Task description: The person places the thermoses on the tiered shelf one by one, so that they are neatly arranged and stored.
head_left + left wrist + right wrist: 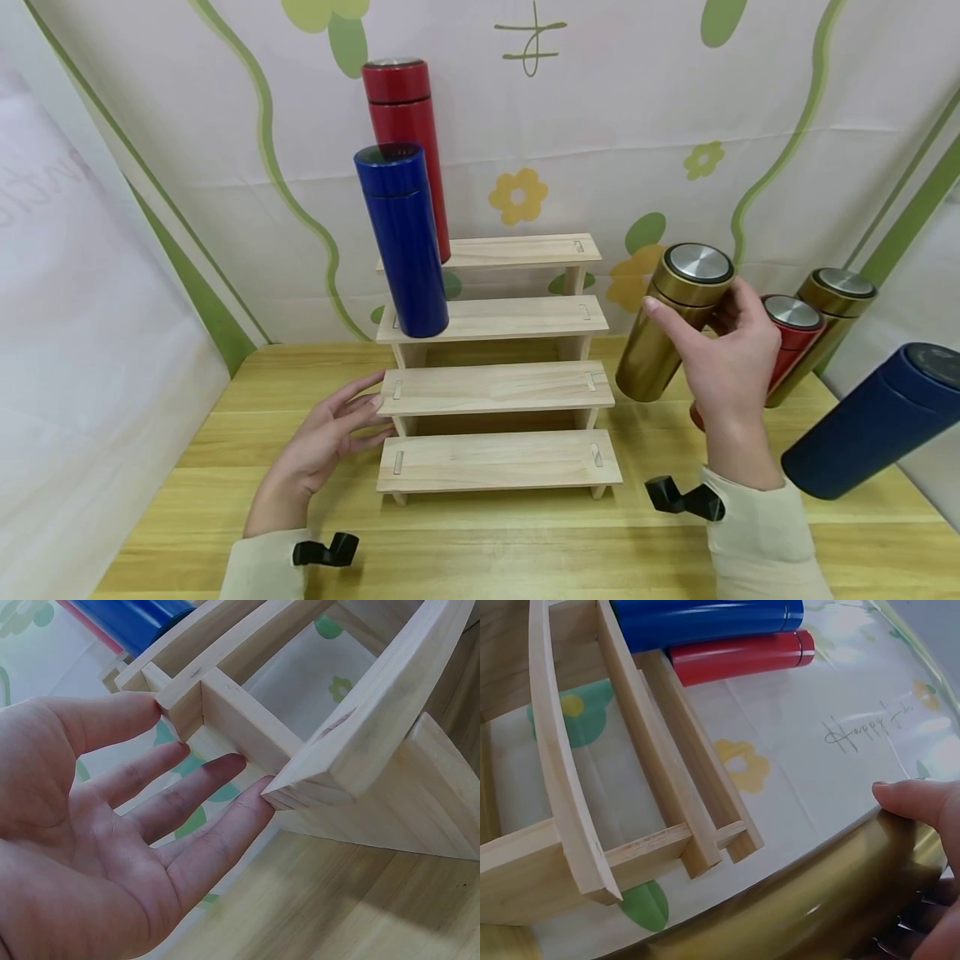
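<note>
My right hand (pixel 723 350) grips a gold thermos (pixel 647 367) with a silver lid, tilted, to the right of a stepped wooden rack (pixel 498 387). In the right wrist view the gold thermos (pixel 810 892) crosses the lower part, with the thumb along its upper side. At the rack's left side, my left hand (pixel 326 446) touches the ends of the boards, fingers spread and only lightly bent. The left wrist view shows the fingertips (pixel 255 796) against the wood. A blue thermos (pixel 408 250) stands on the second step from the top, and a red thermos (pixel 408 125) on the top step behind it.
Right of the rack, partly behind my right hand, are another red thermos (pixel 795 325) and another gold thermos (pixel 832 304). A dark blue thermos (pixel 870 425) is near the right edge. A printed cloth (pixel 600 108) hangs behind the wooden table (pixel 525 550).
</note>
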Tool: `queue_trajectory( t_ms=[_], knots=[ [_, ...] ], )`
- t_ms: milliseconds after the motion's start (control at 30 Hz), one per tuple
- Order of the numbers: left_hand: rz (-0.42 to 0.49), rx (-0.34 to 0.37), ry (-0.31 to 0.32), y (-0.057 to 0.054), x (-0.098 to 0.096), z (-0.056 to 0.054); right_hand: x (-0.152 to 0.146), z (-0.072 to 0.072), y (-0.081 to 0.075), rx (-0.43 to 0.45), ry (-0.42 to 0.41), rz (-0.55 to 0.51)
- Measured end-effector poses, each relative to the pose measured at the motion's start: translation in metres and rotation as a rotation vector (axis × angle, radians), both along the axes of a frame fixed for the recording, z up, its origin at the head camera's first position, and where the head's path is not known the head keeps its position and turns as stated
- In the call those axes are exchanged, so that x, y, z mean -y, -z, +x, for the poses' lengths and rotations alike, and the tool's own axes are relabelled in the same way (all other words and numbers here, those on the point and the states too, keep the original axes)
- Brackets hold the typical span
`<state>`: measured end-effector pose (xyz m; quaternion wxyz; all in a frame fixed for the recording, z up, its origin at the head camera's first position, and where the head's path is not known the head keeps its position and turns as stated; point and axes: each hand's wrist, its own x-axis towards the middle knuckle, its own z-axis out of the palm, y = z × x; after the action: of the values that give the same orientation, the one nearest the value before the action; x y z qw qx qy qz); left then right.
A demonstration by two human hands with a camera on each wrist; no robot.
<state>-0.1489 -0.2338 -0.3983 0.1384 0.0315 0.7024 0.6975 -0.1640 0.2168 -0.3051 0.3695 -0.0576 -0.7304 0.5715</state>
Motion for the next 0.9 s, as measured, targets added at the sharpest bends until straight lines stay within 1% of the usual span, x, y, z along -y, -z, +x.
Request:
queue_trajectory(
  t_ms=[267, 400, 533, 900],
  knots=[
    [-0.004, -0.003, 0.000, 0.000, -0.001, 0.000, 0.002, 0.009, -0.008, -0.026, -0.011, -0.033],
    [-0.009, 0.000, -0.001, 0.000, -0.001, 0.000, 0.002, 0.010, -0.010, -0.071, -0.031, -0.065],
    [-0.008, 0.000, 0.001, 0.001, 0.000, -0.001, 0.002, 0.012, -0.012, -0.118, -0.051, -0.074],
    [0.007, -0.003, 0.003, 0.002, 0.001, -0.001, 0.005, 0.018, -0.016, -0.164, -0.099, -0.136]
  ],
)
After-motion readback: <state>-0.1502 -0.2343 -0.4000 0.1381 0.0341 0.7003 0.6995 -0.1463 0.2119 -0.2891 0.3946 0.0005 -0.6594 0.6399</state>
